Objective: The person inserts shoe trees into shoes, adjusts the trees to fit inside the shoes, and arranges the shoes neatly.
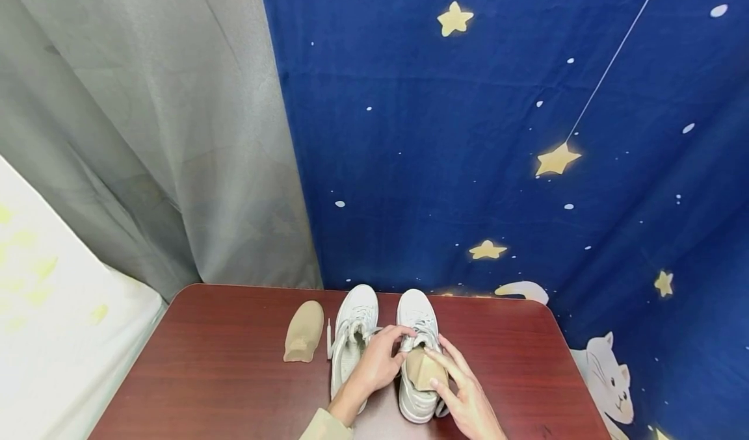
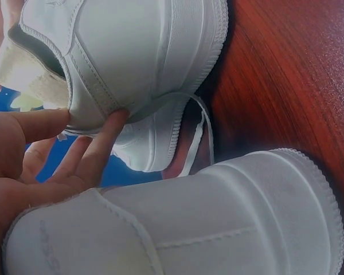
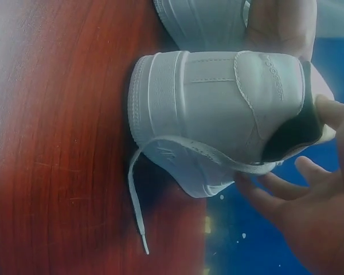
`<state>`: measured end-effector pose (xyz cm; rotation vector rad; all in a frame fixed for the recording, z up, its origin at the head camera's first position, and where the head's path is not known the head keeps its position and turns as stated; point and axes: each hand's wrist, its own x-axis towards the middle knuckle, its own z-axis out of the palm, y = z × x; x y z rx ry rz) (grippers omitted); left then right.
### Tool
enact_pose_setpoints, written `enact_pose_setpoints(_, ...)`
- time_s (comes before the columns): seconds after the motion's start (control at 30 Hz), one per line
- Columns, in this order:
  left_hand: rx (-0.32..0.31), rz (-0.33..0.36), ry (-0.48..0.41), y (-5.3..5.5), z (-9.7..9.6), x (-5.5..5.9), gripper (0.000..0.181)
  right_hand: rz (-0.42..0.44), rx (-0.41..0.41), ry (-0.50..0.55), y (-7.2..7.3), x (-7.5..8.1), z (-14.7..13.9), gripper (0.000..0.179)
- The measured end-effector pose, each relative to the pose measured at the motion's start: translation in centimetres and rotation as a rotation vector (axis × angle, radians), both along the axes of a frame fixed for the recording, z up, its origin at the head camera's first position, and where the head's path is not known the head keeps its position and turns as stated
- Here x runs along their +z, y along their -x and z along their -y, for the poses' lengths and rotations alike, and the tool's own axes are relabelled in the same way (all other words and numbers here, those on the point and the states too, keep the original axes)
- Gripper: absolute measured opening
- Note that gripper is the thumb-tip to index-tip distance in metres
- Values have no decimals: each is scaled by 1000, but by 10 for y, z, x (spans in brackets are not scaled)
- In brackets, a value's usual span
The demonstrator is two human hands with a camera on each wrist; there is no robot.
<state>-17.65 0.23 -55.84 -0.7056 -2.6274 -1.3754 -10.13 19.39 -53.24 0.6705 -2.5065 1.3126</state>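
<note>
Two white lace-up sneakers stand side by side, toes away from me. My left hand (image 1: 379,361) reaches over the left sneaker (image 1: 358,303) and grips the near side of the right sneaker (image 1: 417,307), thumb by its collar and a fingertip against the outer wall, as the left wrist view shows. A beige insole (image 1: 420,370) sits partly inside the right sneaker's opening, its heel end sticking up. My right hand (image 1: 468,394) holds that insole between thumb and index finger, while other fingers touch the sneaker's right side. The insole's front end is hidden within the sneaker.
A second beige insole (image 1: 304,333) lies flat on the reddish-brown table (image 1: 228,362), left of the sneakers. A loose white lace (image 3: 135,195) hangs from the right sneaker onto the table. Behind the far edge hang a grey curtain (image 1: 234,167) and a blue starry cloth (image 1: 439,154).
</note>
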Motion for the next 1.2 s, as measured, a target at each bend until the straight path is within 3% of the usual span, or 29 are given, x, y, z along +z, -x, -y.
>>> enact_pose_setpoints(0.13, 10, 2, 10, 1, 1, 0, 43, -9, -26, -2, 4, -3, 2, 44)
enact_pose_setpoints(0.3, 19, 1, 29, 1, 1, 0, 43, 11, -85, -15, 3, 5, 9, 42)
enact_pose_setpoints(0.5, 18, 4, 21, 1, 1, 2, 42, -35, -140, -19, 9, -17, 5, 47)
enact_pose_setpoints(0.63, 11, 14, 14, 1, 1, 2, 42, 3, -171, -38, 12, -28, 0, 48)
enact_pose_setpoints(0.97, 9, 19, 8, 0, -2, 0, 41, 41, -238, -66, 17, -30, -1, 49)
enact_pose_setpoints(1.2, 16, 24, 2, -1, -2, -1, 41, -8, -263, -108, 20, -34, 1, 53)
